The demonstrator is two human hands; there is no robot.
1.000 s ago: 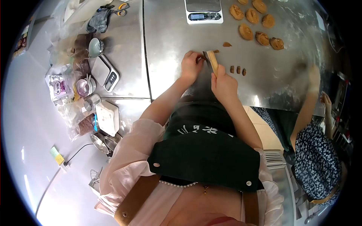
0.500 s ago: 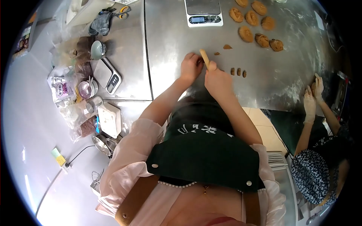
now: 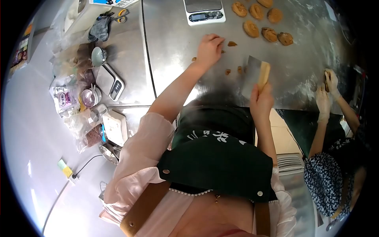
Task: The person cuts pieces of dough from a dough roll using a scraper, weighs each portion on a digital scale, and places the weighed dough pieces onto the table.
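Observation:
My right hand (image 3: 262, 103) grips the pale wooden handle of a bench scraper (image 3: 252, 75), its metal blade raised over the small dough pieces (image 3: 239, 70) near the table's front edge. Part of that row is behind the blade. My left hand (image 3: 210, 49) is over the table with fingers bent together, close to a flat brown dough scrap (image 3: 232, 44); what they hold, if anything, is hidden. A small dough bit (image 3: 194, 59) lies left of that wrist. Several brown dough lumps (image 3: 251, 29) sit farther back on the right.
A white digital scale (image 3: 205, 16) stands at the back. Another scale (image 3: 110, 82), a bowl (image 3: 98, 56), bags and scissors (image 3: 121, 16) crowd the left. At the far right, a co-worker's gloved hands (image 3: 323, 104) work at the table edge, near white flour smears.
My right hand has swung right and toward me with the scraper, turning its blade into view. My left hand has moved away from me and right, uncovering a dough bit. The view has shifted slightly.

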